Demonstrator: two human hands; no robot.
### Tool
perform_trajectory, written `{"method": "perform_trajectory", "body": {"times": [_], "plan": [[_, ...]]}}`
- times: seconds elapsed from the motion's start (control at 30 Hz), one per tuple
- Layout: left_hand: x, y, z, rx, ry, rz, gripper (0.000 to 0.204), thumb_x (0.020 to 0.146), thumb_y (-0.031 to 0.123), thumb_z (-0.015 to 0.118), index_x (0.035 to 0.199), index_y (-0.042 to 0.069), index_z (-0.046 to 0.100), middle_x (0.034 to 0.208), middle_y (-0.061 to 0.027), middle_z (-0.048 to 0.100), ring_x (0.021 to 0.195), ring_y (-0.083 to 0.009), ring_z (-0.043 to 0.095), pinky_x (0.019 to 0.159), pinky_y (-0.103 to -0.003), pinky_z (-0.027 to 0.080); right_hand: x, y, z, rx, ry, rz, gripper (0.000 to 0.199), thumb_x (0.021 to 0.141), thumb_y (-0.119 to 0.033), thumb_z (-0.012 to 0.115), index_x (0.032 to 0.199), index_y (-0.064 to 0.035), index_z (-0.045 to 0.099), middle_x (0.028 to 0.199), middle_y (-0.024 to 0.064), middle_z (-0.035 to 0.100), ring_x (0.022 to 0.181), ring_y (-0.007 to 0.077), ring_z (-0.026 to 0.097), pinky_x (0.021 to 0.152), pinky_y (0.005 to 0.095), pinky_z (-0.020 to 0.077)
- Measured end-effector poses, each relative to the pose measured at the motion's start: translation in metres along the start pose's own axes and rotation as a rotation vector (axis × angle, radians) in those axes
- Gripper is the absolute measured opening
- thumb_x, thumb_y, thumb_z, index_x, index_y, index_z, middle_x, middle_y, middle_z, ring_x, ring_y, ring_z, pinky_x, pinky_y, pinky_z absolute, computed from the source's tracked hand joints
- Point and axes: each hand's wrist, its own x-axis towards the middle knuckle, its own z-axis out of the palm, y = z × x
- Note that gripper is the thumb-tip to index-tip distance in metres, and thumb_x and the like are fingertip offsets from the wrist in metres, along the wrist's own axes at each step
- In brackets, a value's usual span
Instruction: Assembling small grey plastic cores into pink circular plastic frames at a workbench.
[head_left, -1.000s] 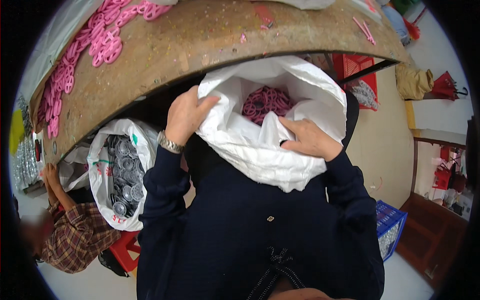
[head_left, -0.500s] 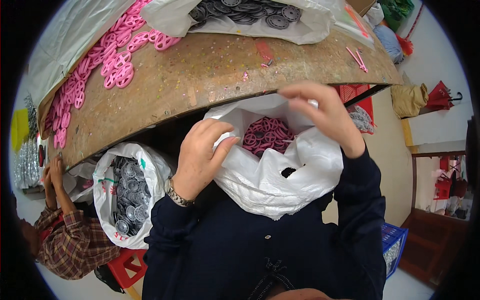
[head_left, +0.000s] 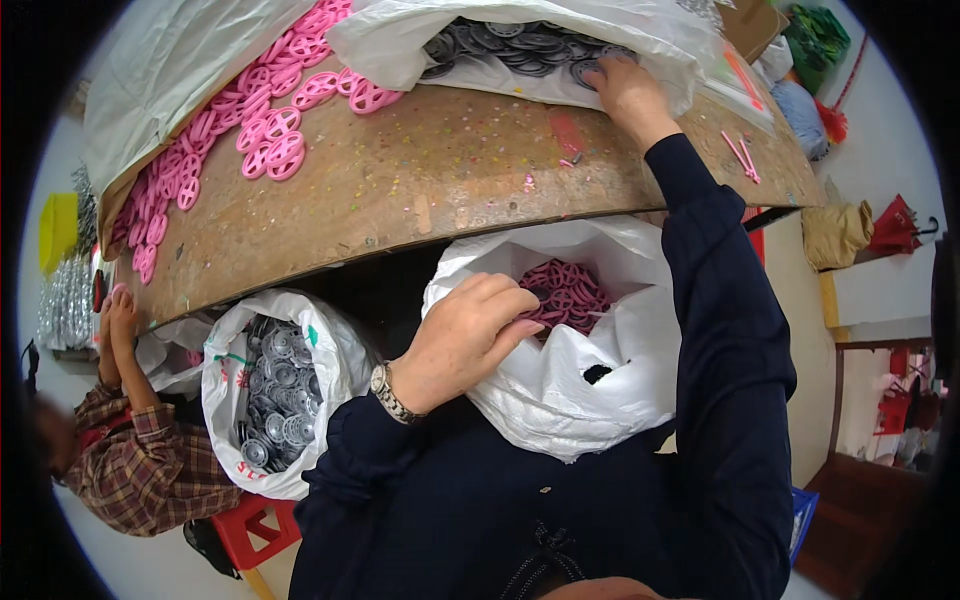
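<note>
The right hand (head_left: 632,95) has left the lap sack: half a second ago it was above the far rim, and now it is stretched far over the table (head_left: 400,190). Its fingers are bent, with the tips at the grey discs (head_left: 515,45), at the right side of the open white bag (head_left: 385,45). I cannot tell if it has hold of one disc.

The left hand (head_left: 475,335) has moved right, from the left rim to over the opening of the white sack (head_left: 560,425). Its fingers are half curled, the thumb a little apart; whether they hold something I cannot tell. The pink pieces (head_left: 575,295) lie inside this sack, just beside these fingers. Pink oval pieces (head_left: 270,140) stay on the table, far left.
</note>
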Motion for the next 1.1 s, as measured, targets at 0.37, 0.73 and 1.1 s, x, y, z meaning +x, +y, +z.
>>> {"method": "perform_trajectory", "body": {"times": [0.37,0.73,1.1], "plan": [[0.032,-0.075,-0.085,0.233,0.354,-0.123,0.017,0.086,0.015,0.065,0.096,0.0,0.065,0.094,-0.0167,0.063,0.093,-0.0364,0.059,0.082,-0.042,0.047,0.015,0.003,0.023,-0.187,-0.171,0.21,0.062,0.086,-0.061,0.058,0.115,-0.0062,0.065,0.115,0.0208,0.066,0.108,0.0392,0.062,0.091,0.046,0.0504],[0.09,-0.212,-0.132,0.805,0.501,-0.099,0.038,0.081,0.022,0.07,0.114,0.003,0.061,0.109,-0.0205,0.06,0.101,-0.0409,0.057,0.09,-0.048,0.046,0.001,0.008,0.029,0.029,0.023,0.181,0.059,0.076,-0.038,0.076,0.122,-0.0044,0.06,0.115,0.0192,0.067,0.106,0.0378,0.063,0.089,0.043,0.0501],[0.127,-0.301,-0.185,1.073,0.534,-0.359,0.048,0.089,0.048,0.063,0.126,0.018,0.059,0.119,-0.0176,0.059,0.109,-0.0396,0.057,0.086,-0.051,0.052,-0.02,-0.009,0.026,0.318,0.091,0.212,0.039,0.088,-0.033,0.066,0.113,-0.0033,0.06,0.098,0.0236,0.068,0.093,0.0439,0.063,0.078,0.0465,0.0491]]}}
